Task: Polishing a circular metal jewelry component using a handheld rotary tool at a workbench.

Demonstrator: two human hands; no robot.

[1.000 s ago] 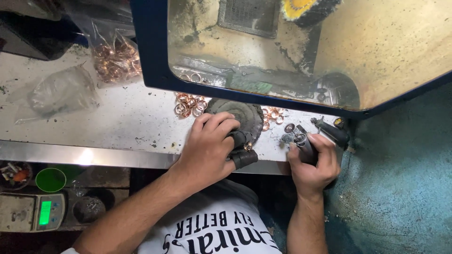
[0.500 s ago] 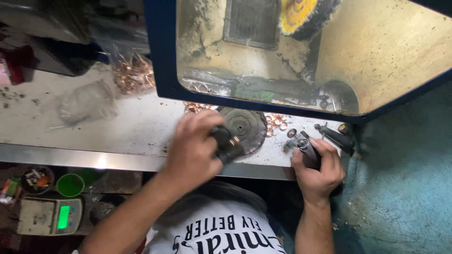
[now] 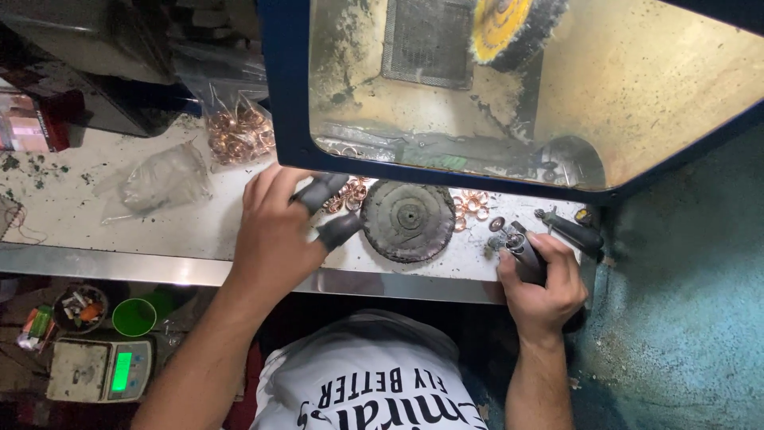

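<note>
With our left hand (image 3: 274, 235) reaching half-open, holding nothing, its covered fingers (image 3: 338, 231) could scatter the rings (image 3: 350, 193) beside them, while our right hand (image 3: 545, 279) grips the tool (image 3: 521, 248).

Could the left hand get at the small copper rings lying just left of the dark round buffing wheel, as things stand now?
Probably yes. The left hand has its covered fingertips right beside the copper rings, with nothing lying between them. The buffing wheel sits to the side, and the blue-framed window overhangs the rings but seems to leave room beneath.

copper rings (image 3: 469, 203), yellow wheel (image 3: 500, 28) (fuzzy), blue frame (image 3: 282, 95)
</note>
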